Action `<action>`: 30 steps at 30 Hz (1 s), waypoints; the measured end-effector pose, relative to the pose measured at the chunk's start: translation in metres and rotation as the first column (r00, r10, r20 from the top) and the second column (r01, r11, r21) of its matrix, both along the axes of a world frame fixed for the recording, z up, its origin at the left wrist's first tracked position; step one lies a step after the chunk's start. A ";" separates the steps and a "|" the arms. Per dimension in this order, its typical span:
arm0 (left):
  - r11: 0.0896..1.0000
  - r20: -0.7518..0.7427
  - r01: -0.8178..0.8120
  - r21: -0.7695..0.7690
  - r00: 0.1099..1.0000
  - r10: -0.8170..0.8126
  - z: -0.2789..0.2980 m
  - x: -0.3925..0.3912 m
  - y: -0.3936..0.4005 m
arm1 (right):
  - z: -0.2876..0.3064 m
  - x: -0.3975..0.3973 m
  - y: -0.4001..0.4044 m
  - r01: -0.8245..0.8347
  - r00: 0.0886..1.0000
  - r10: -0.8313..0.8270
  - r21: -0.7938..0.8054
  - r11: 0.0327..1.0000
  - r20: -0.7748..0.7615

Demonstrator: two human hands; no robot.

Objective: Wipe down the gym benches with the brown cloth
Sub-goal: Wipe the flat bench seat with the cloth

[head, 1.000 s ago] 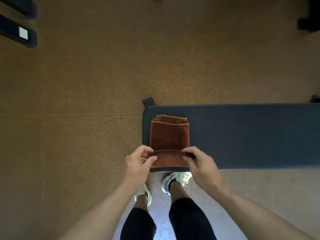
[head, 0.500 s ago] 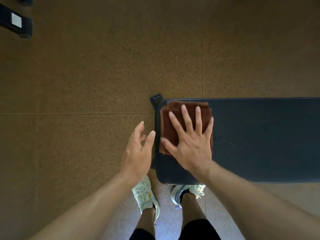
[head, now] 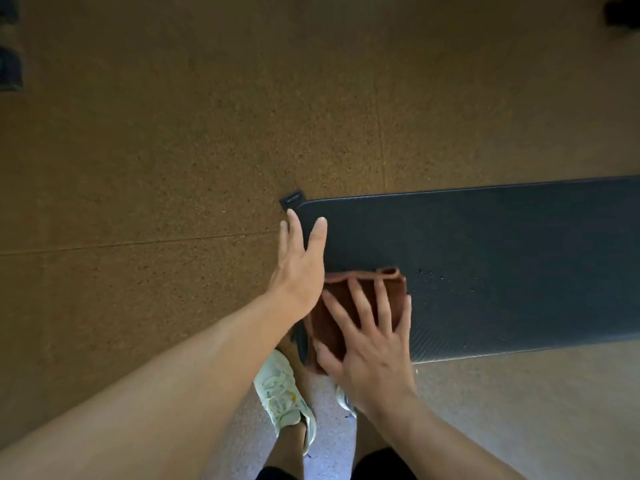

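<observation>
A dark padded gym bench point(head: 485, 258) runs from the middle of the view out past the right edge. The folded brown cloth point(head: 332, 327) lies on its near left corner. My right hand point(head: 370, 341) presses flat on the cloth with fingers spread and straight. My left hand point(head: 301, 265) hovers at the bench's left end, fingers straight, holding nothing; whether it touches the pad I cannot tell. Small droplets show on the pad just right of the cloth.
Brown speckled gym flooring point(head: 173, 168) surrounds the bench. A black bench foot point(head: 292, 199) sticks out at the far left corner. Dark equipment sits at the far left edge point(head: 10, 67) and the top right corner. My feet in white shoes point(head: 282, 393) stand below the bench end.
Both hands first pinched the cloth's near edge. The right hand then flattened on it and has slid it from the far left corner toward the near edge; the left hand lifted away.
</observation>
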State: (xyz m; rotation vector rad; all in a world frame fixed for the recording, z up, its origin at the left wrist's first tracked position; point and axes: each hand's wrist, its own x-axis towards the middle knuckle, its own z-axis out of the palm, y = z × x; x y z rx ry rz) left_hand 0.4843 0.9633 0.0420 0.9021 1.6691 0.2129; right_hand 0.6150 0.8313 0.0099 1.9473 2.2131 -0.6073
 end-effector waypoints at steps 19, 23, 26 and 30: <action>0.977 -0.386 -0.109 -0.184 0.922 0.030 -0.032 0.056 0.009 | -0.007 0.065 0.131 0.423 0.906 -0.424 -0.079 0.902 0.015; 0.976 -0.409 -0.070 -0.204 0.912 -0.020 -0.030 0.057 0.010 | -0.010 0.083 0.154 0.290 0.957 -0.290 -0.010 0.957 0.012; 0.976 -0.408 -0.047 -0.214 0.912 -0.045 -0.030 0.056 0.008 | -0.007 0.088 0.054 0.371 0.928 -0.371 0.023 0.928 0.017; 0.975 -0.436 -0.055 -0.214 0.899 -0.045 -0.030 0.058 0.008 | 0.006 0.100 -0.035 0.294 0.954 -0.289 -0.064 0.954 0.077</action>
